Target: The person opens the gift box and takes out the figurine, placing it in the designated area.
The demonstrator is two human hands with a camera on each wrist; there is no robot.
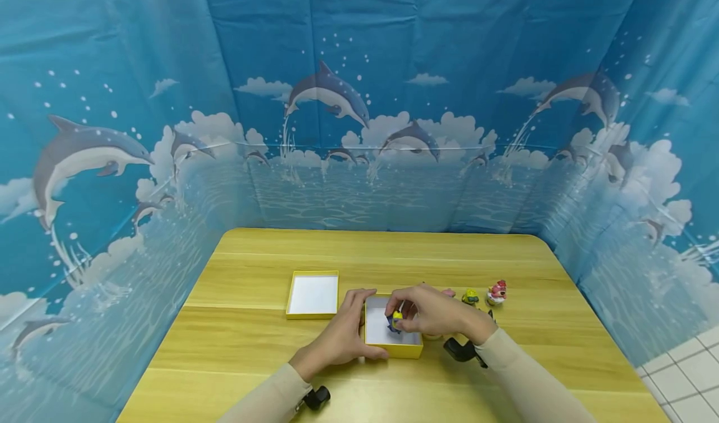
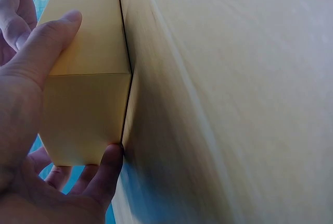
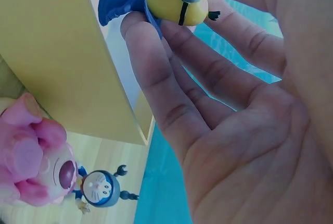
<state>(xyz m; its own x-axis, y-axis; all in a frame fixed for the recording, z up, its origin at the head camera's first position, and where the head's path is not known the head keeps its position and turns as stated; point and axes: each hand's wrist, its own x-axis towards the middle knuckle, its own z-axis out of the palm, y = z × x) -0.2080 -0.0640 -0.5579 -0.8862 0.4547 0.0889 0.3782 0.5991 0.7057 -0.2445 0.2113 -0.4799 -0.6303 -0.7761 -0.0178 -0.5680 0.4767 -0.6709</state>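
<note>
My left hand (image 1: 341,335) grips a yellow box (image 1: 400,350) with a white inside. In the left wrist view its thumb (image 2: 57,36) lies along one wall of the box, and the fingertips touch the opposite side. Over the open box, my right hand (image 1: 431,311) pinches a small yellow-and-blue Minion figurine (image 3: 177,5). The blue part looks like a dress or cape. Part of the figurine is hidden behind the thumb. In the right wrist view, a pink bear figurine (image 3: 31,156) and a blue-and-white Doraemon figurine (image 3: 99,187) stand beside the box.
A shallow yellow-rimmed lid (image 1: 313,295), white inside, lies left of the box. Right of my right hand are a yellow-green figurine (image 1: 470,296) and a red-and-white one (image 1: 497,292). A dolphin-print curtain (image 1: 359,179) surrounds the wooden table (image 1: 241,348).
</note>
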